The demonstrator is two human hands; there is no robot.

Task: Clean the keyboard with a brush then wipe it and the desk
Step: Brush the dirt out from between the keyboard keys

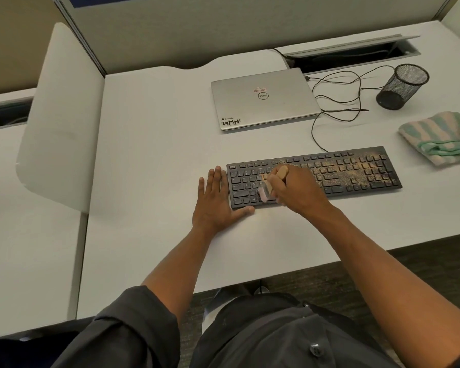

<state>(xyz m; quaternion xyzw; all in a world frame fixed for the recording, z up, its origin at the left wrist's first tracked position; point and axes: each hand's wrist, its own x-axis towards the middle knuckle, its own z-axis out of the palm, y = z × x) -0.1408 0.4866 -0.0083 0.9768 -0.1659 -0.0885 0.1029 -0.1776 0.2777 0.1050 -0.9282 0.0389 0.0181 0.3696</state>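
The white surface (154,144) carries a closed silver laptop (263,98) at the back and, nearer the person, a black keyboard (356,168) speckled with tan crumbs over its right half. A striped cloth (438,136) lies right of it. The left hand (215,200) lies flat, fingers spread, against the keyboard's left end; the right hand (300,191) grips a wooden brush (270,184), bristles on the left keys.

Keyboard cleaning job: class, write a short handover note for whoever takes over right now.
Left hand: flat on the desk, bracing the keyboard at its left end.
Right hand: holds the brush, bristles on the left keys.
Done: left keys look mostly clear.
Left: crumbs cover the right half; then wipe keyboard and desk with the striped cloth lying at the right.
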